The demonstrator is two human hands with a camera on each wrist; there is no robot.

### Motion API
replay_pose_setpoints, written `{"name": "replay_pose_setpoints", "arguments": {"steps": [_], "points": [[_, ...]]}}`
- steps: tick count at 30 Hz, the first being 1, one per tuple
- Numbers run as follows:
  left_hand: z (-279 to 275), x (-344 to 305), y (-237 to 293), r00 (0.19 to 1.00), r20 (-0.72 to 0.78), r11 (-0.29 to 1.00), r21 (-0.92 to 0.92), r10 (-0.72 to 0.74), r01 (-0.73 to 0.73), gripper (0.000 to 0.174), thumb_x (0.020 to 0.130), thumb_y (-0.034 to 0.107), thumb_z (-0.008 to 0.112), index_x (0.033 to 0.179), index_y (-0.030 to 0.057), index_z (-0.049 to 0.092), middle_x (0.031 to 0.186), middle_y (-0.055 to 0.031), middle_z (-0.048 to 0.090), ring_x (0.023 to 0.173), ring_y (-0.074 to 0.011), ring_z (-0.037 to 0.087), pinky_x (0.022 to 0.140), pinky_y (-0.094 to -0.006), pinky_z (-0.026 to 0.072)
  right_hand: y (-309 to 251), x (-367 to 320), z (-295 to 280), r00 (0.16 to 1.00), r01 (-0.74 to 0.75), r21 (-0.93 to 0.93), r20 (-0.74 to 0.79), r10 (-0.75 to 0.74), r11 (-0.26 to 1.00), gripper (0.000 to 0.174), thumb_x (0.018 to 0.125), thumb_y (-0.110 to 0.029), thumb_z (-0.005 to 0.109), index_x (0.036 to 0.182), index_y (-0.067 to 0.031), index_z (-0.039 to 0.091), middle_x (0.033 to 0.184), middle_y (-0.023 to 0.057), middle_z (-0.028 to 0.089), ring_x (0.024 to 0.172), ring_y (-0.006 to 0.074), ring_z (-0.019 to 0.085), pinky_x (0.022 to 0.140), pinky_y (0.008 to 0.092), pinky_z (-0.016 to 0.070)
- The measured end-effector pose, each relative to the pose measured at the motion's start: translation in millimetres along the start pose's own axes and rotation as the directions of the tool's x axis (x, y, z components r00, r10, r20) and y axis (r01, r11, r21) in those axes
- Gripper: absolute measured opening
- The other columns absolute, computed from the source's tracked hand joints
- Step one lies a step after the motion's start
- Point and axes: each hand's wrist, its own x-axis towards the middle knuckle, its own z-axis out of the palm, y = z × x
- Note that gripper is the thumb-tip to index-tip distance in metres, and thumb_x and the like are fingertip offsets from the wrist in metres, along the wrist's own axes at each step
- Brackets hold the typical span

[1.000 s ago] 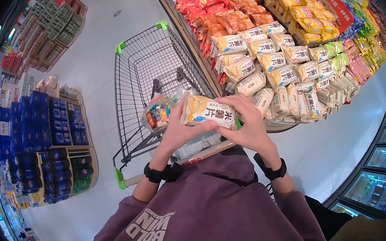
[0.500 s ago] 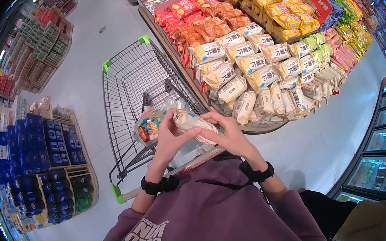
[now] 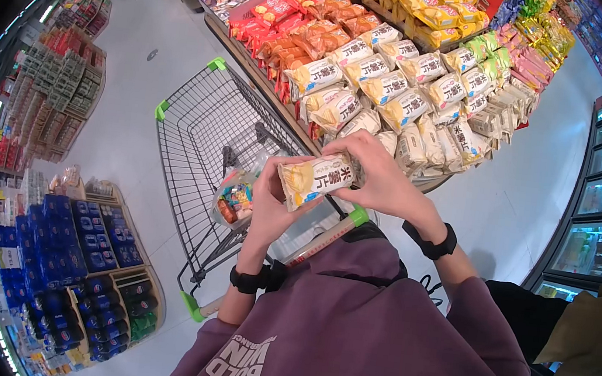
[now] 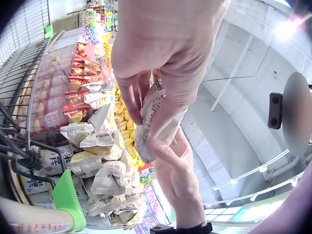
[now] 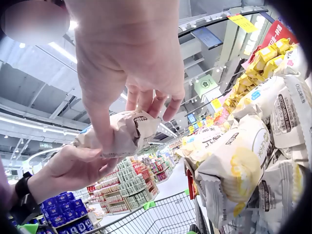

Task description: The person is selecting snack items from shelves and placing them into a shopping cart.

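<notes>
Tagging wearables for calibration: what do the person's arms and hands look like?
Left hand and right hand: both ungloved. Black left wristband, black right wristband. Loose, dull purple left sleeve and right sleeve, both ending short of the bands.

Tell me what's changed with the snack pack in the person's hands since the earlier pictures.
The white snack pack was turned: half a second ago its printed front was largely out of sight; now that front faces the head camera again, right end tilted higher than a second ago. Left hand and right hand both still hold it. The bag remains in the cart.
</notes>
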Motion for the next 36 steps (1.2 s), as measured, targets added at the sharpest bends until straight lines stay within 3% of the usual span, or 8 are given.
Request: {"name": "replay_pose_setpoints", "arguments": {"steps": [8, 14, 18, 21, 27, 30, 32, 36], "points": [[-7, -7, -11, 0.995, 0.048, 0.993, 0.076, -0.089, 0.085, 0.061, 0.071, -0.003, 0.086, 0.121, 0.0019, 0.052, 0.121, -0.0114, 0.064, 0.112, -0.0181, 0.064, 0.097, -0.0326, 0.0527, 4, -10, 11, 0.997, 0.064, -0.041, 0.053, -0.061, 0.997, 0.056, 0.068, -0.014, 0.082, 0.121, -0.0095, 0.062, 0.109, 0.008, 0.063, 0.11, 0.0282, 0.055, 0.1, 0.0397, 0.0415], [-23, 7, 3, 0.971, 0.165, 0.847, 0.528, -0.174, 0.062, 0.068, 0.073, 0.003, 0.084, 0.131, 0.0064, 0.05, 0.121, -0.0111, 0.064, 0.109, -0.022, 0.066, 0.092, -0.033, 0.0548, 12, 5, -22, 0.974, 0.179, -0.275, 0.187, -0.13, 0.945, 0.045, 0.071, -0.008, 0.078, 0.113, -0.006, 0.061, 0.106, 0.0102, 0.065, 0.108, 0.0295, 0.057, 0.093, 0.0403, 0.046], [-31, 51, 13, 0.981, 0.157, 0.776, 0.604, 0.11, -0.183, 0.055, 0.078, 0.001, 0.075, 0.128, 0.0043, 0.055, 0.132, -0.0151, 0.06, 0.116, -0.0302, 0.062, 0.098, -0.0389, 0.0509, 19, 51, -57, 0.985, 0.128, -0.215, 0.144, -0.098, 0.968, 0.044, 0.071, -0.006, 0.078, 0.11, -0.0037, 0.057, 0.101, 0.0133, 0.065, 0.103, 0.0322, 0.059, 0.087, 0.0407, 0.0498], [-32, 99, -5, 0.914, 0.17, 0.555, 0.748, 0.369, -0.363, 0.05, 0.08, 0.004, 0.073, 0.127, 0.0025, 0.056, 0.133, -0.0168, 0.058, 0.123, -0.0347, 0.055, 0.105, -0.0415, 0.045, 48, 92, -60, 0.985, 0.096, -0.043, 0.145, -0.089, 0.994, 0.05, 0.073, -0.004, 0.08, 0.116, -0.0029, 0.054, 0.105, 0.0164, 0.067, 0.108, 0.036, 0.063, 0.092, 0.0431, 0.0503], [-33, 165, -42, 0.9, 0.175, 0.475, 0.8, 0.4, -0.367, 0.054, 0.076, 0.007, 0.076, 0.126, 0.0008, 0.057, 0.126, -0.0179, 0.06, 0.123, -0.0376, 0.053, 0.105, -0.0427, 0.0436, 91, 132, -48, 0.959, 0.075, -0.105, 0.28, -0.043, 0.992, 0.053, 0.076, -0.01, 0.081, 0.119, -0.0024, 0.052, 0.112, 0.0188, 0.067, 0.11, 0.034, 0.065, 0.092, 0.0419, 0.0503], [-36, 176, -43, 0.969, 0.201, 0.518, 0.82, 0.141, -0.246, 0.052, 0.073, 0.004, 0.075, 0.123, 0.0014, 0.059, 0.119, -0.0182, 0.062, 0.118, -0.038, 0.054, 0.1, -0.0433, 0.0454, 103, 135, -45, 0.946, 0.088, -0.113, 0.321, -0.047, 0.99, 0.053, 0.075, -0.009, 0.081, 0.12, -0.002, 0.054, 0.111, 0.0196, 0.067, 0.106, 0.0351, 0.065, 0.091, 0.0419, 0.0504], [-40, 180, -59, 0.933, 0.203, 0.57, 0.746, 0.298, -0.345, 0.05, 0.071, -0.001, 0.071, 0.12, 0.0039, 0.061, 0.11, -0.0182, 0.064, 0.109, -0.0392, 0.057, 0.096, -0.0443, 0.0467, 96, 135, -48, 0.923, 0.102, -0.133, 0.383, -0.044, 0.986, 0.052, 0.074, -0.008, 0.08, 0.12, -0.0019, 0.056, 0.108, 0.0198, 0.067, 0.104, 0.0362, 0.064, 0.091, 0.0427, 0.0508], [-47, 187, -63, 0.971, 0.126, 0.732, 0.639, 0.202, -0.236, 0.044, 0.076, 0.0, 0.07, 0.118, 0.0059, 0.065, 0.105, -0.0181, 0.064, 0.102, -0.0334, 0.062, 0.088, -0.042, 0.0504, 100, 132, -52, 0.916, 0.219, -0.324, 0.394, -0.079, 0.92, 0.056, 0.075, -0.007, 0.077, 0.127, -0.0034, 0.057, 0.105, 0.0191, 0.067, 0.102, 0.0374, 0.063, 0.088, 0.0451, 0.0514]]}}
